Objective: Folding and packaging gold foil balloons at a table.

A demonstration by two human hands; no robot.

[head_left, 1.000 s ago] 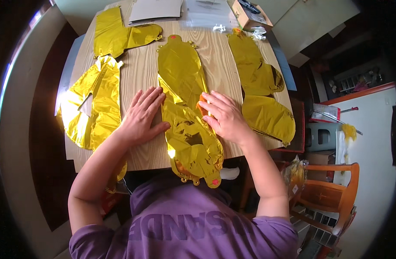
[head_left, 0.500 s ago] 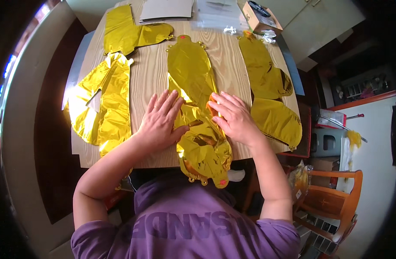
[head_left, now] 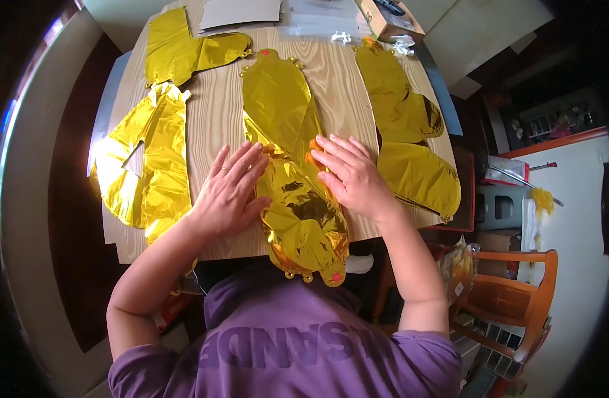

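Observation:
A long gold foil balloon, flat and uninflated, lies in the middle of the table with its crinkled lower end hanging over the near edge. Both its ends carry small tabs and a red mark. My left hand rests flat with fingers spread, on the balloon's left edge and the wood beside it. On the other side, my right hand lies open along the balloon's right edge, its fingertips near an orange reflective patch of the foil. Neither hand grips anything.
More flat gold foil balloons lie around: one with a triangular hole at left, an L-shaped one far left, a curvy one at right. Grey sheets, clear plastic and a small box sit at the back. A wooden chair stands right.
My left hand has shifted left, more off the balloon onto the wood. My right hand stays at the right edge. The lower foil's folds look different, and the whole view has shifted slightly.

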